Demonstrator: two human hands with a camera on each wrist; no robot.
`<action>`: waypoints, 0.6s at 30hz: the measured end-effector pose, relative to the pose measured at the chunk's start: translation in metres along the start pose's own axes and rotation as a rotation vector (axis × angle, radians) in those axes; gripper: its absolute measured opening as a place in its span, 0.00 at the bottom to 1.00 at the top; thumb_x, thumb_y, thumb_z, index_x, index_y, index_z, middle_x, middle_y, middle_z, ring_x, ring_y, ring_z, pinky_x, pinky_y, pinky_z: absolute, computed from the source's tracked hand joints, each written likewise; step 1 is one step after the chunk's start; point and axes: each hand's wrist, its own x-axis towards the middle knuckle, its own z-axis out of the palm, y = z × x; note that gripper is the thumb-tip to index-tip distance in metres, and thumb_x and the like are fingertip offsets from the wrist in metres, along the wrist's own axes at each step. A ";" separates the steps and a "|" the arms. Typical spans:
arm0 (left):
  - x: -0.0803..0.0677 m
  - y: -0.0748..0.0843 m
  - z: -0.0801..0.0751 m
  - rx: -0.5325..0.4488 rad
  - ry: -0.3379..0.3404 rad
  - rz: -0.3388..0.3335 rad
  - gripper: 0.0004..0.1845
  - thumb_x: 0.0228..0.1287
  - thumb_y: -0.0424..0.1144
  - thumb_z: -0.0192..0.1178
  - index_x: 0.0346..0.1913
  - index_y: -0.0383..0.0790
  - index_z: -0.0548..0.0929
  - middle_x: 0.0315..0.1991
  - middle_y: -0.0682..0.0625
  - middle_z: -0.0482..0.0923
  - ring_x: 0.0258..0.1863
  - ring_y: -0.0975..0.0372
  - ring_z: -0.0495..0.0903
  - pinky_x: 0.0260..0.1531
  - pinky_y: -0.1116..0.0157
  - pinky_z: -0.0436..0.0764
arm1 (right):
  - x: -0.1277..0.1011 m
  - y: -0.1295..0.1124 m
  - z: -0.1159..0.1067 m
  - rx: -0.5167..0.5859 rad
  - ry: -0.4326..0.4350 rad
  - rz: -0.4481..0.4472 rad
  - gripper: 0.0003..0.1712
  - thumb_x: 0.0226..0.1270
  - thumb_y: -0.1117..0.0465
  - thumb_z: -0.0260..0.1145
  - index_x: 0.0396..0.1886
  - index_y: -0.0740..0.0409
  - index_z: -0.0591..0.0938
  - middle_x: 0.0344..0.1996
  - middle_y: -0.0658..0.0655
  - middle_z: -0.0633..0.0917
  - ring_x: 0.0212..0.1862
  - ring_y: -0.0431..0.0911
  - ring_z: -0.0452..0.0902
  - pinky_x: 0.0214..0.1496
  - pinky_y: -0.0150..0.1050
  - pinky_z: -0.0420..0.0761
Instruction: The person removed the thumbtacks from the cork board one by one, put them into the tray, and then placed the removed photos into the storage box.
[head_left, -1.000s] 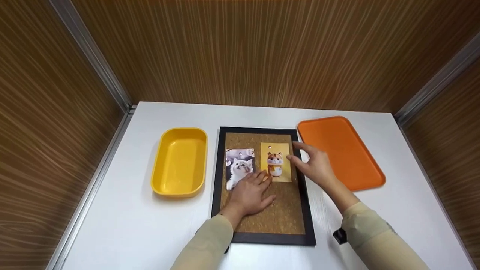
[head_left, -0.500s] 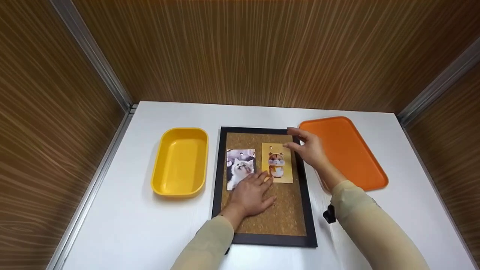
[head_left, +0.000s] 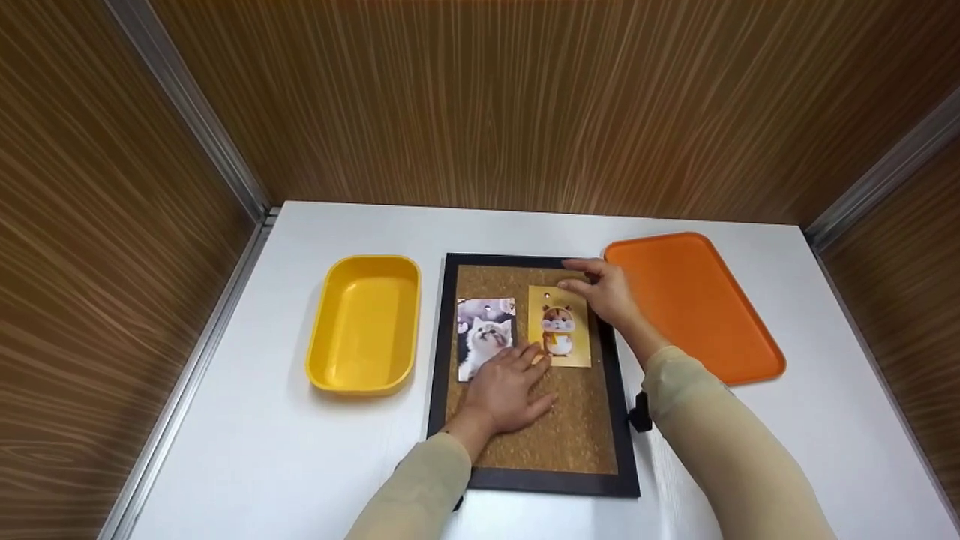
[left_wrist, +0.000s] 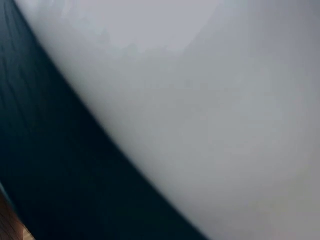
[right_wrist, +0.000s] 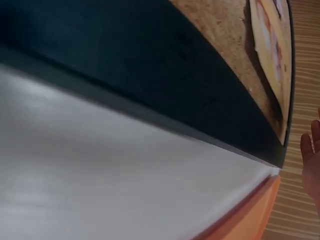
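— Grip first: what is each hand doing on the cork board [head_left: 559, 427]?

— Left hand [head_left: 504, 388] lies flat on the cork, fingers straight and a little spread, holding nothing; its fingertips [head_left: 525, 352] touch the lower edges of the cat picture [head_left: 486, 336] and the hamster picture [head_left: 559, 326]; I judge it is pressing down so the board and cards stay put.

— And the right?

— Right hand [head_left: 607, 292] is at the board's far right corner; thumb and forefinger come together, narrow, at the top edge of the hamster picture, near the small hole there; whether they pinch a pin or only the card's edge is too small to tell from the head view.

— Do the wrist views help?

— Hardly; the left wrist view gives only blurred dark frame and white surface [left_wrist: 225, 100]; the right wrist view shows the frame, cork, the yellow card edge-on and a sliver of fingers at the right border.

— Where do the pictures sit?

— Side by side on the upper half of the cork, cat to the left, hamster to the right, edges close; the board lies flat on the white surface, between a yellow tub [head_left: 365, 322] on its left and an orange tray [head_left: 697, 300] on its right; both look to hold nothing.
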 end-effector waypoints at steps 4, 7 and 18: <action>0.000 -0.001 -0.001 -0.001 -0.009 -0.002 0.37 0.79 0.70 0.41 0.80 0.54 0.71 0.80 0.51 0.67 0.78 0.57 0.67 0.78 0.59 0.64 | 0.003 0.005 0.005 0.026 -0.030 0.000 0.24 0.67 0.67 0.77 0.61 0.71 0.85 0.57 0.71 0.86 0.59 0.64 0.83 0.61 0.45 0.85; 0.000 -0.001 -0.002 -0.004 -0.010 -0.005 0.37 0.79 0.70 0.41 0.80 0.54 0.71 0.80 0.51 0.66 0.78 0.57 0.67 0.78 0.59 0.64 | 0.004 0.008 0.009 0.054 -0.052 -0.002 0.24 0.67 0.68 0.76 0.61 0.72 0.84 0.56 0.72 0.86 0.55 0.63 0.85 0.52 0.29 0.84; 0.001 -0.001 0.002 -0.014 0.005 -0.012 0.37 0.79 0.71 0.42 0.79 0.55 0.73 0.79 0.52 0.68 0.77 0.58 0.67 0.78 0.60 0.65 | 0.005 0.020 0.018 0.060 -0.139 0.037 0.20 0.67 0.68 0.77 0.58 0.65 0.89 0.55 0.66 0.85 0.56 0.57 0.86 0.50 0.27 0.85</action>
